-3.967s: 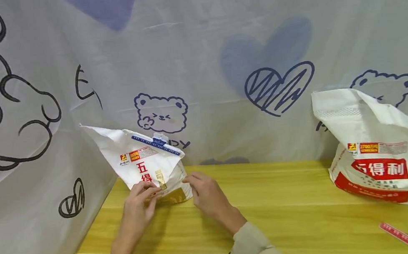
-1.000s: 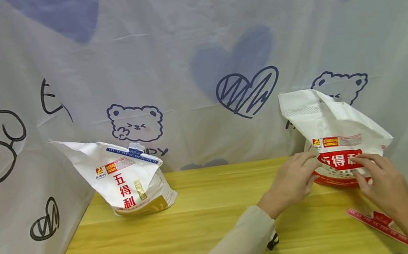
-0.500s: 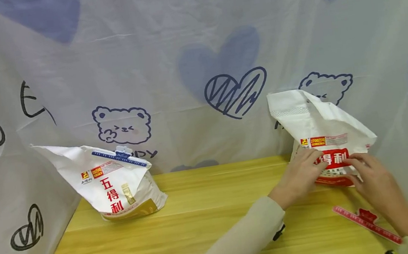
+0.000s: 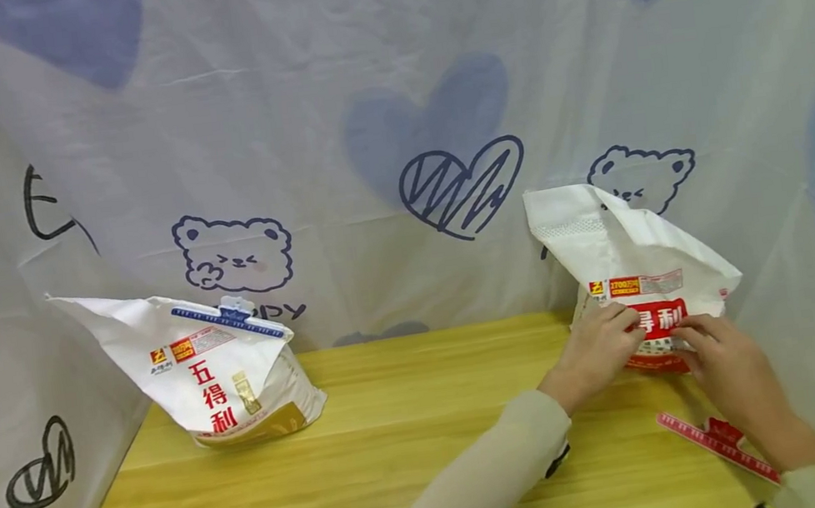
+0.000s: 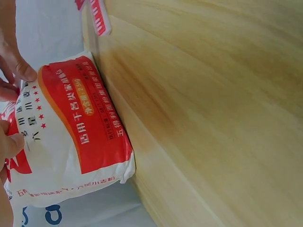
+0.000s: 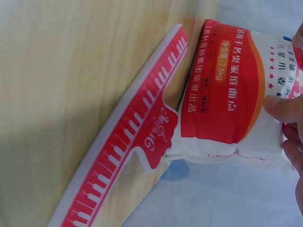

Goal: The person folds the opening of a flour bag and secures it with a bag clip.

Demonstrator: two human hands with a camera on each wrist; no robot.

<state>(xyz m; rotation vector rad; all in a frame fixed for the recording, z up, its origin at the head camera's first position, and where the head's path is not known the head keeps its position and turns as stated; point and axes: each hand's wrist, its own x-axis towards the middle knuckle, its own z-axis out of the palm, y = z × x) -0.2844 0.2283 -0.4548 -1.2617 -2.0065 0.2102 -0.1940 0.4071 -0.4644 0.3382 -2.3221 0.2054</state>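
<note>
A white flour bag with a red label (image 4: 642, 261) stands at the table's back right, its top flap loose and folded over. Both hands are on its front. My left hand (image 4: 623, 326) holds the bag's left side with curled fingers, and its thumb (image 5: 8, 144) presses on the label. My right hand (image 4: 688, 335) pinches the front by the label, with its thumb (image 6: 284, 108) on the bag (image 6: 232, 90). A red sealing clip (image 4: 716, 441) lies flat on the table just in front of the bag, beside my right wrist; the clip (image 6: 137, 142) touches the bag's lower corner.
A second white flour bag with a gold base (image 4: 218, 376) stands at the back left, closed by a blue clip (image 4: 229, 318). The wooden table (image 4: 411, 421) is walled on three sides by a printed cloth (image 4: 377, 123).
Four seconds ago both hands were on the left bag. They have since moved to the red-labelled bag, and over the last second they closed in on its front.
</note>
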